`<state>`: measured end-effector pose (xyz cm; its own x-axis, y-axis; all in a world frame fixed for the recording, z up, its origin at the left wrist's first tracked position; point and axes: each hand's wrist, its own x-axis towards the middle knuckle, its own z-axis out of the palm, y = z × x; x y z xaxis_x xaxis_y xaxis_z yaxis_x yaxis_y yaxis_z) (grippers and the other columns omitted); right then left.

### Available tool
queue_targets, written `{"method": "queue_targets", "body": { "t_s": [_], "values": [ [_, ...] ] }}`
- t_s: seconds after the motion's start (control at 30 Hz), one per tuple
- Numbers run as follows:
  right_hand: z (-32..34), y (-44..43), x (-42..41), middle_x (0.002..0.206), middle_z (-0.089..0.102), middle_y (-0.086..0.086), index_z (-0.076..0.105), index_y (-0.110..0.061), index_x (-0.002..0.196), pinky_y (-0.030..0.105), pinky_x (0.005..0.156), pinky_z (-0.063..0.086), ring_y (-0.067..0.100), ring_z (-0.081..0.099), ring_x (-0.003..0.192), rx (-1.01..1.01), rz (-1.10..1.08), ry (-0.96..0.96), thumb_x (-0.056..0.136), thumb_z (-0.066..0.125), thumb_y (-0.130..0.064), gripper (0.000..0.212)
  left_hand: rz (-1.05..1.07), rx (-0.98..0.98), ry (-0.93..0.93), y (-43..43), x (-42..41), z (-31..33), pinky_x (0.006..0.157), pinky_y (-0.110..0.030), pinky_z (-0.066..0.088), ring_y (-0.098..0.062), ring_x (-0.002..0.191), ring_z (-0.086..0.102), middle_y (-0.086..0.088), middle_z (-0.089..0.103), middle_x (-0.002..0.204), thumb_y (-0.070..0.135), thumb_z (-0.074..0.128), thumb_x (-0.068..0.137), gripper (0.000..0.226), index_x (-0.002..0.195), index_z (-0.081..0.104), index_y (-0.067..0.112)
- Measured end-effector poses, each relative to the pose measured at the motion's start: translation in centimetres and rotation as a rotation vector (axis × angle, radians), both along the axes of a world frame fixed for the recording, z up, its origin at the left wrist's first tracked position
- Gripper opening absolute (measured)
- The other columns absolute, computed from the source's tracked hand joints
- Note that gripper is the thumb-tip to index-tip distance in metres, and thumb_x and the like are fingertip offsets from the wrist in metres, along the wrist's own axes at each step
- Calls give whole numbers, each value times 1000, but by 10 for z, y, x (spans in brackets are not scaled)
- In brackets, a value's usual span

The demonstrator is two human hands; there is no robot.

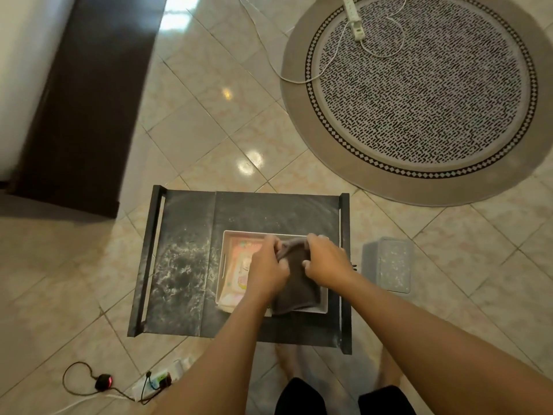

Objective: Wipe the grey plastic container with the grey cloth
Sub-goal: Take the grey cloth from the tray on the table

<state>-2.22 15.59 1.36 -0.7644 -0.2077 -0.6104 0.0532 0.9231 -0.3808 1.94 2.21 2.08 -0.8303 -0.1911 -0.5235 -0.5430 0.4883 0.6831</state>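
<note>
A dark grey cloth [294, 287] hangs between both of my hands, above a white tray [227, 235]. My left hand [267, 269] pinches the cloth's upper left edge. My right hand [324, 263] grips its upper right edge. The cloth's lower part drapes over the tray's near right corner. The grey plastic container [389, 263], speckled with white dust, stands on the floor to the right of the table, apart from both hands.
The tray sits on a low, dusty black table [185, 265] and holds a pink packet [239, 265]. A round patterned rug [419, 94] with a power strip [354, 18] lies far right. A plug and cable [103, 381] lie near left. My feet are below the table.
</note>
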Motion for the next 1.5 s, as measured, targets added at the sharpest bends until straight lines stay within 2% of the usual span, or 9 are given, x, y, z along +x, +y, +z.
{"method": "queue_targets", "body": {
  "t_s": [0.1, 0.2, 0.3, 0.5, 0.67, 0.8, 1.07, 1.37, 1.5],
  "values": [
    [18, 9, -1, 119, 44, 6, 42, -24, 121, 37, 84, 57, 20, 54, 99, -62, -137, 57, 80, 76, -13, 54, -53, 81, 88, 1, 7, 32, 58, -35, 42, -17, 66, 51, 3, 54, 71, 5, 57, 89, 18, 79, 48, 18],
    [40, 23, -6, 130, 30, 5, 29, -34, 143, 33, 94, 52, 20, 41, 117, -138, -137, 47, 77, 76, -5, 86, -112, 127, 146, 4, 7, 67, 58, -42, 47, -21, 68, 55, -1, 57, 73, 8, 59, 85, 12, 81, 51, 16],
    [68, 45, -15, 129, 29, -1, 53, -35, 127, 32, 103, 43, 18, 30, 122, -274, -116, -38, 79, 70, 2, 63, -190, 133, 153, 12, 3, 101, 59, -29, 48, -11, 67, 55, 1, 57, 73, 0, 60, 88, 18, 84, 53, 16],
    [129, 120, -30, 98, 65, 18, 66, -4, 92, 41, 85, 54, 30, 62, 94, -553, -195, -242, 82, 65, 3, 12, -96, 219, 161, 51, -6, 156, 56, -21, 50, -2, 63, 57, 5, 60, 72, 10, 64, 94, 9, 90, 56, 14],
    [144, 196, -25, 104, 71, 11, 68, -10, 100, 37, 90, 56, 24, 66, 102, -665, -371, -300, 88, 69, -9, 13, 26, 239, 93, 106, -13, 174, 76, -32, 62, -8, 88, 71, 1, 72, 98, 15, 66, 95, 14, 106, 62, 23],
    [140, 251, -22, 108, 76, 3, 71, -11, 113, 38, 96, 56, 21, 69, 106, -723, -506, -289, 88, 73, -15, 25, 112, 304, 33, 159, -16, 173, 80, -43, 62, -24, 89, 74, -7, 78, 91, 10, 67, 93, 10, 101, 72, 13],
    [78, 322, -18, 117, 71, 5, 63, -15, 123, 37, 89, 60, 22, 67, 110, -804, -644, -284, 94, 65, -14, 29, 150, 389, -15, 237, -18, 99, 84, -55, 59, -29, 90, 73, -13, 75, 96, 22, 67, 94, 12, 104, 70, 15],
    [-76, 338, -28, 106, 76, 7, 69, -17, 113, 45, 89, 60, 22, 73, 96, -661, -692, -126, 93, 67, -20, 21, 61, 483, -126, 278, -22, -67, 79, -33, 61, -18, 99, 68, -2, 66, 112, 10, 81, 78, 51, 121, 56, 21],
    [-135, 340, -33, 115, 70, 5, 60, -26, 117, 40, 82, 62, 22, 69, 100, -657, -608, -146, 89, 71, -17, 31, 112, 466, -42, 284, -29, -140, 75, -32, 62, -20, 94, 71, -8, 70, 107, 7, 78, 81, 38, 114, 60, 14]
  ]
}}
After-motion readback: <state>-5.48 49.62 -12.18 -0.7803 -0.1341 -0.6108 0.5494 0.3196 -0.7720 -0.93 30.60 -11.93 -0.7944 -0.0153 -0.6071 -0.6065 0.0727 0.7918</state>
